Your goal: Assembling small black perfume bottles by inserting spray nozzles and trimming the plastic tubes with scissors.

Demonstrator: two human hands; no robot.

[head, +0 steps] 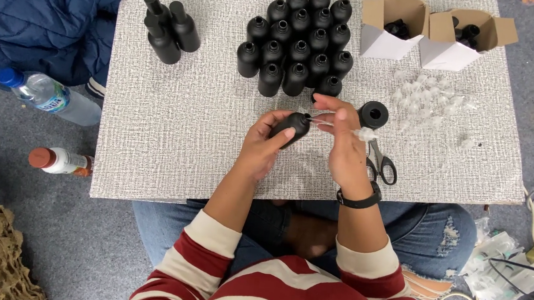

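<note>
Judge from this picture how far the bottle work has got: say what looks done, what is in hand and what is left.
Looks done: three capped black bottles stand apart at the board's far left. In hand: the left hand holds one black bottle while the right hand feeds a thin clear tube into its neck. Left: a cluster of open bottles and a pile of clear parts.
</note>
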